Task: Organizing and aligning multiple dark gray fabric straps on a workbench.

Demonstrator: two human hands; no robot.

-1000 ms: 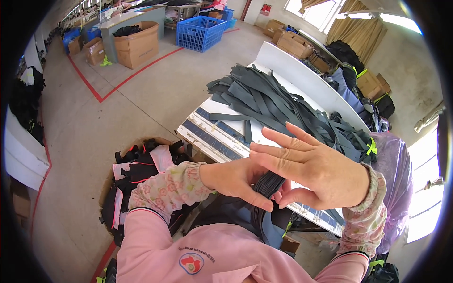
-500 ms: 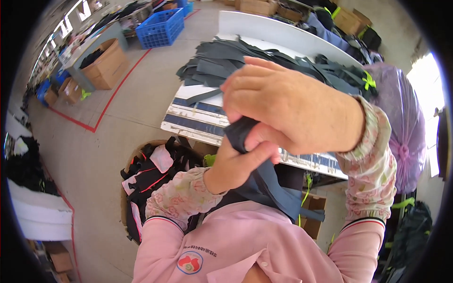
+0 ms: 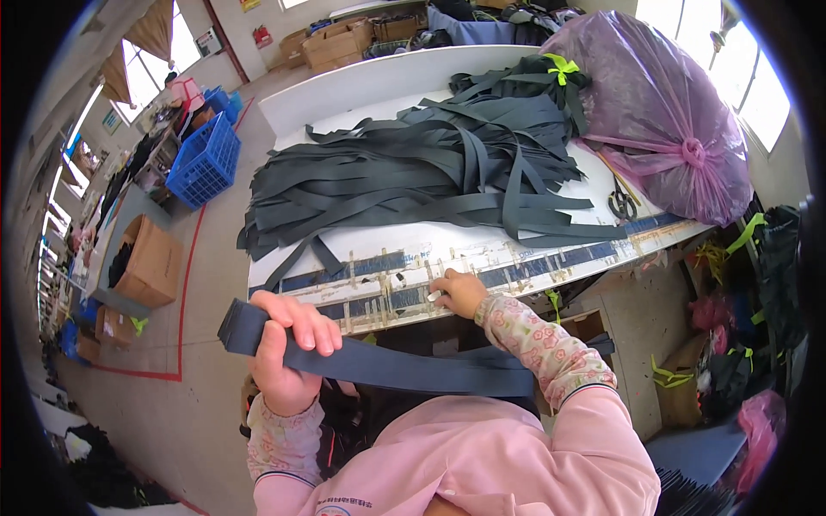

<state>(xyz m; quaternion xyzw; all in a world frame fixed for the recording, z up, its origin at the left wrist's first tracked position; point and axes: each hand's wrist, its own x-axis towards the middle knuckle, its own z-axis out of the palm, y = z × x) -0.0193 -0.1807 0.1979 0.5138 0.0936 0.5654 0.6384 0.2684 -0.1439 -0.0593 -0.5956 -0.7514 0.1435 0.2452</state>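
Note:
My left hand (image 3: 288, 348) is closed round a bundle of dark grey webbing straps (image 3: 400, 365) near its squared end. The bundle runs to the right across my lap, passing below my right forearm. At the table's front edge, my right hand (image 3: 461, 292) has its fingers curled in, with a small white piece (image 3: 434, 296) at the fingertips. What that piece is, I cannot make out. A large pile of loose dark grey straps (image 3: 387, 172) covers much of the white table (image 3: 301, 99), and several straps trail toward its front edge.
Black-handled scissors (image 3: 621, 203) lie at the table's right, beside a big pink plastic bag (image 3: 654, 112). A bright yellow-green tie (image 3: 561, 69) marks a strap bundle at the back. Off to the left are a blue crate (image 3: 205, 163) and a cardboard box (image 3: 151, 262).
My hands have separated: the left moved left and down with the strap bundle, while the right let go of it and moved to the table edge. The view shifted, showing more of the table.

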